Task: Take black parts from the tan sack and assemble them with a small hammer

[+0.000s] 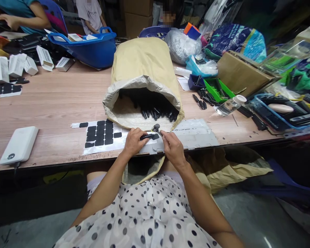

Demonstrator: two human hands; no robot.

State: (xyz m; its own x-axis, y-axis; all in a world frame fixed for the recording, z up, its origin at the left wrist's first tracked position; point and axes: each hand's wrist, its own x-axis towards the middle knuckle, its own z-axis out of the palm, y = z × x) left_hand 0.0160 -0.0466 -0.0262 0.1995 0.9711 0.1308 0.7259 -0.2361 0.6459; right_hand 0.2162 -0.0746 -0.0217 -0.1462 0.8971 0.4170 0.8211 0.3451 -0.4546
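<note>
My left hand (134,140) is closed on a black pen-like piece (146,136) at the table's front edge. Closed on a small tool with a round dark head (157,127) is my right hand (173,148), its tip close to the black piece. Both hands are over a grey board (198,135). Left of them lies a white sheet with rows of black rounded stickers (100,133). Behind the hands a beige sack (144,58) opens toward me, with many black pieces (155,112) inside.
A white power bank (19,145) with a cable lies at the left. A blue basket (93,51) and white boxes (44,58) are behind. To the right are a green tray (218,90), a clear bottle (231,105) and cardboard (244,74). Other people are at the back.
</note>
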